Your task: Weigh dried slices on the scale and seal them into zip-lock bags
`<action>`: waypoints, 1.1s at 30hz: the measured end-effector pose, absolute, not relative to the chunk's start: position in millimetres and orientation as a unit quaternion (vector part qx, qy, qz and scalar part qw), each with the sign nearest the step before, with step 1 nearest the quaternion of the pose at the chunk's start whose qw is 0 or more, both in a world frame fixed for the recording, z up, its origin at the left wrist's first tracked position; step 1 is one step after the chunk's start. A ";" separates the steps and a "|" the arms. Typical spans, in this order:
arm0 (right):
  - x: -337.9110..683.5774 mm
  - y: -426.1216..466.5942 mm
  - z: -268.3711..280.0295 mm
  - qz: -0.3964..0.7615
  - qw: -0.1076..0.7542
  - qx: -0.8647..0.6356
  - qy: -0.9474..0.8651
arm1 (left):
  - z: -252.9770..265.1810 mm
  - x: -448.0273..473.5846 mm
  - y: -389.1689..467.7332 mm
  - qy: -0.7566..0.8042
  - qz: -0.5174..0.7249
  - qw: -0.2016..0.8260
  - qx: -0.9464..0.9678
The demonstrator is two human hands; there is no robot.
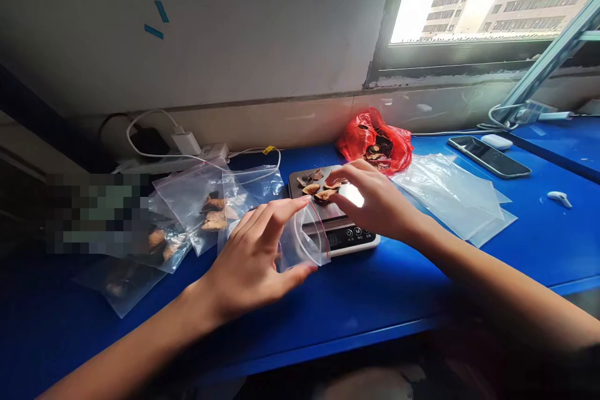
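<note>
1. My left hand (248, 256) is gripping a clear zip bag (289, 247), thumb and fingers spreading its mouth wide toward my other hand; I am seeing no piece inside it.
2. My right hand (372, 197) is reaching thumb and fingertips down to the dried pieces (323, 195), just past the bag's mouth. Whether those fingers are pinching one, I cannot tell.
3. Those pieces are lying on the scale (366, 235), directly below my right fingertips and beyond the zip bag. I am judging this portion as laid out for weighing but not yet bagged; I cannot make out a reading.
4. Left of my left hand, several filled bags (192, 184) are lying overlapped, brown chunks showing through. To me, those portions are looking done.
5. Beyond my right hand, a red bag (352, 140) is standing open with more dark pieces inside, so some stock is seemingly remaining.
6. To the right of that hand, flat bags (450, 197) are lying stacked, apparently unused, so more filling is probably left.
7. Farther right, a phone (490, 156) and an earbud (559, 199) are resting on the blue table (407, 290), well apart from my grip.
</note>
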State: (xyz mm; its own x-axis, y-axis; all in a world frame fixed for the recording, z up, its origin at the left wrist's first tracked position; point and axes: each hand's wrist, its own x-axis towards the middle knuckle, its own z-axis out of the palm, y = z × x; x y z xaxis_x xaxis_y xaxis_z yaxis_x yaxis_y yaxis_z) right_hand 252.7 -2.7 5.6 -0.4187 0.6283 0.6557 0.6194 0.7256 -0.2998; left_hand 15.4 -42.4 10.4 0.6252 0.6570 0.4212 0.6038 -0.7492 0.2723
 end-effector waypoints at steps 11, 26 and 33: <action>254.8 -10.2 8.8 0.064 0.348 -0.253 -0.900 | 12.0 17.0 -43.0 0.356 0.255 0.059 0.897; 261.9 8.3 3.3 0.002 0.419 -0.415 -0.808 | 13.8 17.5 -44.5 0.363 0.258 0.064 0.893; 258.9 31.2 -16.1 -0.022 0.312 -0.509 -0.802 | 11.4 17.0 -43.6 0.360 0.262 0.057 0.894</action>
